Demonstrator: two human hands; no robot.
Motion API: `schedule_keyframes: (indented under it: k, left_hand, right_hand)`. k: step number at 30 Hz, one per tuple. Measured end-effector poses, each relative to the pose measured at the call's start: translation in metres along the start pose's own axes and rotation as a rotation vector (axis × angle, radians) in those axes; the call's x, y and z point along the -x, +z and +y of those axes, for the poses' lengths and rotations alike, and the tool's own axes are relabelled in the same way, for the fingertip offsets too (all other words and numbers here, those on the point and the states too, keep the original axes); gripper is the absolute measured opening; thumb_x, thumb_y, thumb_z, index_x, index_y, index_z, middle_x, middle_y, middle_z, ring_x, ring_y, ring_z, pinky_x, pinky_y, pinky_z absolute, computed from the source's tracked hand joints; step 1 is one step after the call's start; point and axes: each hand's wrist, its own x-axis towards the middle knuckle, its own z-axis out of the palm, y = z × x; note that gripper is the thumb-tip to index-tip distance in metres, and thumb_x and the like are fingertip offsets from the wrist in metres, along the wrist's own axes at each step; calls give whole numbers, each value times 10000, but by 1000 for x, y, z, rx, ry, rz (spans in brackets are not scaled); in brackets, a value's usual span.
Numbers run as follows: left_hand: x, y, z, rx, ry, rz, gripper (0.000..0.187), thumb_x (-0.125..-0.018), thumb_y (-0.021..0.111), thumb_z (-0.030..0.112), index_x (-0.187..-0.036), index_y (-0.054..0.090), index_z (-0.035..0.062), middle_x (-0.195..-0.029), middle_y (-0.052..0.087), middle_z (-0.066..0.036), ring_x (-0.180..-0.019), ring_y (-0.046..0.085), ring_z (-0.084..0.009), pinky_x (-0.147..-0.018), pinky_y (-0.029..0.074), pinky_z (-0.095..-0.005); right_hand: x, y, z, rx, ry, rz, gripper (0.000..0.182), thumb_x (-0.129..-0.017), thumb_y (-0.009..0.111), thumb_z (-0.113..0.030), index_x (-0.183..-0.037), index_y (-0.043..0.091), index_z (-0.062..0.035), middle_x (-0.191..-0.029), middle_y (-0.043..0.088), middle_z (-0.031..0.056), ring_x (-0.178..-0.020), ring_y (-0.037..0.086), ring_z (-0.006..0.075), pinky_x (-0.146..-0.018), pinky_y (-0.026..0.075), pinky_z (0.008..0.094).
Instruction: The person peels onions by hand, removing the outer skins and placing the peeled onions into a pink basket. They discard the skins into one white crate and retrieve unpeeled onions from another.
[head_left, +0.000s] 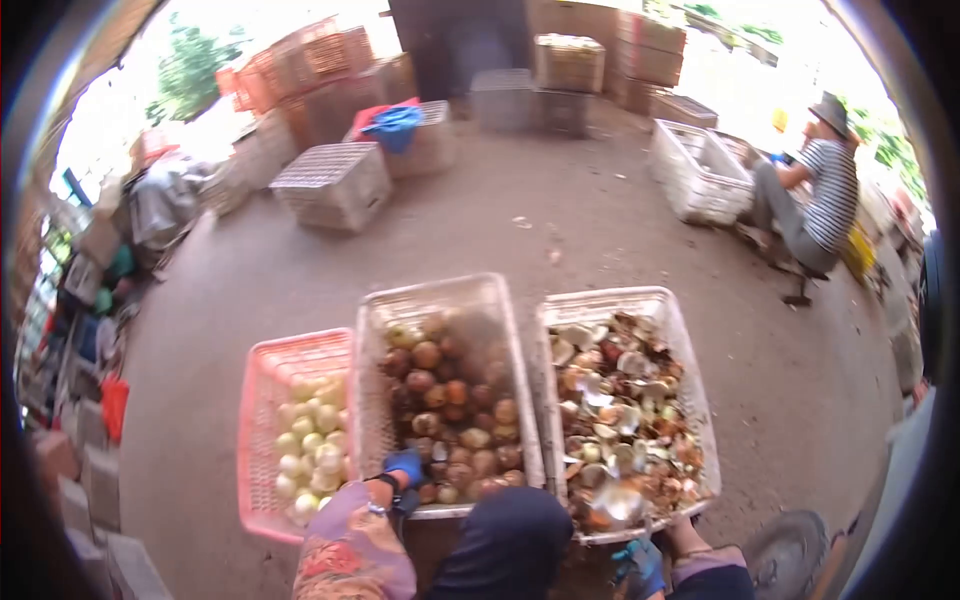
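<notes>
My left hand (pixel 403 466), in a blue glove, reaches over the near left side of the white middle crate (pixel 366 400), which holds brown unpeeled onions (pixel 456 392). Its fingers are down against the onions and do not show clearly. In a blue glove too, my right hand (pixel 640 566) is low by the near edge of the white right crate (pixel 706 450). Its fingers look curled, and what is in them is too blurred to name. Onion skins and scraps (pixel 625 400) fill that crate. Pale peeled onions (pixel 315 430) lie in the pink crate (pixel 252 420) on the left.
A person (pixel 825 185) in a striped shirt sits low at the right beside white crates (pixel 700 190). An upturned white crate (pixel 335 185) and stacked crates (pixel 325 75) stand farther back. A round wheel-like object (pixel 787 555) is near my right side. Blocks (pixel 100 480) line the left edge.
</notes>
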Motion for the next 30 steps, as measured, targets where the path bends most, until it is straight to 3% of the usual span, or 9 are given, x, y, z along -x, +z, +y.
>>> schedule_keyframes:
  k: [2,6,10,13,14,17,20,23,30]
  left_hand:
    - [24,-24,12,88,-7,-10,785,-678,814,274,-1337,496,-10,-1092,701,-227,-1021,693,-373,-867,555,-484]
    - [45,-69,18,367,-21,-47,885,-683,780,491,-1374,470,32,-1394,533,-243,-1249,572,-353,-1024,470,-467]
    - [-64,60,-14,680,-122,-130,1221,-636,775,593,-1550,175,48,-1544,348,-228,-1392,418,-350,-1129,380,-397]
    - [-65,49,-11,830,-159,-197,1115,-696,823,356,-1555,183,48,-1506,392,-237,-1337,477,-347,-1094,423,-403]
    - [-130,137,-40,711,-63,146,850,-750,756,71,-1455,285,123,-1075,644,-223,-936,682,-349,-753,591,-503]
    - [-15,-16,19,565,-82,62,1014,-679,824,262,-1514,273,95,-1216,632,-235,-1126,635,-356,-968,509,-435]
    - [-37,-1,5,482,-98,83,861,-658,834,246,-1404,431,91,-1093,680,-226,-1027,674,-341,-883,538,-428]
    - [-49,-17,2,882,49,67,449,-712,776,181,-1112,605,67,-1010,700,-138,-868,676,-254,-726,575,-426]
    - [79,-106,-36,2012,484,-250,511,-905,594,460,-1229,602,65,-1168,671,-169,-986,681,-343,-741,599,-488]
  right_hand:
    - [29,-22,76,57,64,319,240,-993,584,-318,-1149,542,-142,-837,662,56,-469,507,144,-372,405,293]
    - [2,-21,79,108,33,233,283,-982,594,-319,-1168,581,-106,-825,676,69,-501,548,153,-409,471,315]
    - [23,-15,66,203,-98,295,391,-975,576,-347,-1201,581,-28,-814,693,118,-548,626,205,-442,514,349]
    - [23,-22,80,73,5,286,334,-971,601,-269,-1217,550,-47,-790,693,138,-488,597,192,-416,506,340]
    - [23,-18,77,82,24,303,251,-970,602,-265,-1124,587,-67,-796,696,132,-481,588,181,-420,504,334]
    - [33,-2,64,146,12,349,276,-987,582,-353,-992,592,-77,-799,697,79,-513,588,149,-474,503,306]
    - [30,-1,64,78,15,343,250,-979,607,-324,-1018,590,-78,-796,697,62,-510,581,134,-480,496,288]
    - [42,4,51,70,-23,335,232,-980,609,-296,-1058,577,-80,-802,689,48,-514,576,128,-485,492,275]
    - [52,8,55,56,-211,307,254,-1009,552,-272,-1188,542,-92,-866,637,43,-652,573,124,-542,493,277]
